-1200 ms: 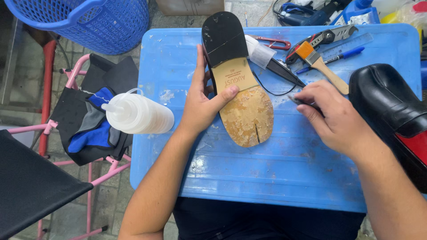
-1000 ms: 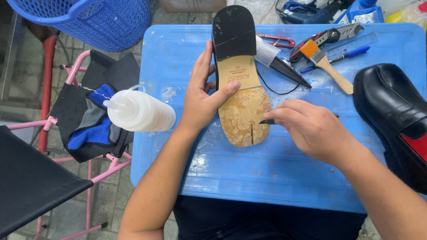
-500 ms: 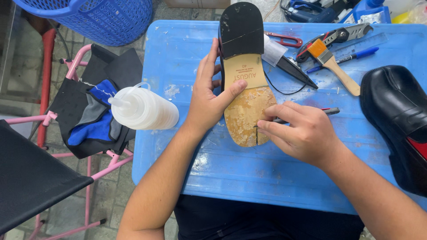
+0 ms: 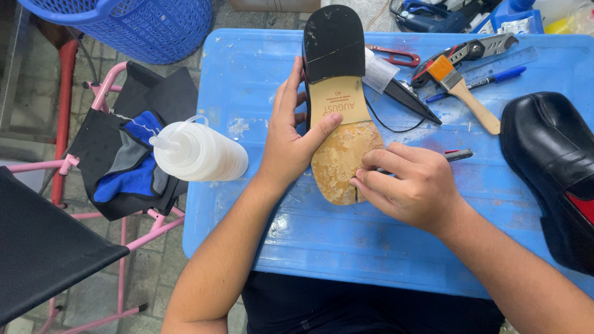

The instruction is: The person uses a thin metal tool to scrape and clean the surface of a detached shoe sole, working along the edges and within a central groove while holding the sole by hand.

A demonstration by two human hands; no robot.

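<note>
Blue plastic table (image 4: 396,247) lay nearest, bearing a shoe (image 4: 343,117) sole-up at its middle. The right hand (image 4: 408,185) gripped a pen-like tool (image 4: 455,154), tip against the worn tan forepart. The left hand (image 4: 291,139) clasped the shoe's side, thumb across the sole. Farther off lay a paintbrush (image 4: 464,93) and red scissors (image 4: 396,57).

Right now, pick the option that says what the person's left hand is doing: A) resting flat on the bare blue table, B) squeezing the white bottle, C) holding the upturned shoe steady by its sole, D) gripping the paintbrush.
C: the left hand clasps the upturned shoe, thumb across its tan sole, while the right hand works at the sole with a pen-like tool.
</note>
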